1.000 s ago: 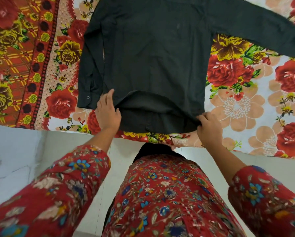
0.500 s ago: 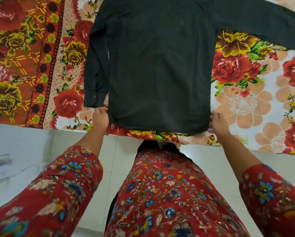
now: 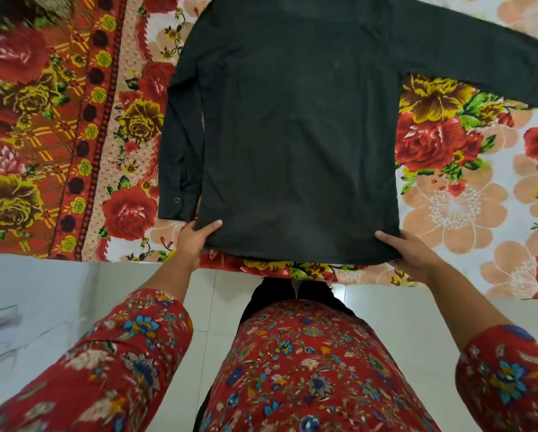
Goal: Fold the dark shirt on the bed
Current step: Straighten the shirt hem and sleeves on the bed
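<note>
The left hand [image 3: 194, 241] and right hand [image 3: 409, 254] each pinched a hem corner of the dark shirt [image 3: 295, 135]; stretched flat on the bed [image 3: 454, 207], presumably for folding.

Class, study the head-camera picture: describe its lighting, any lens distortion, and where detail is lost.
Head view: soft, even light, no glare; wide-angle bending curves the bed edge; the dark shirt swallows fold detail; both hands, left hand and right hand, look sharp.
</note>
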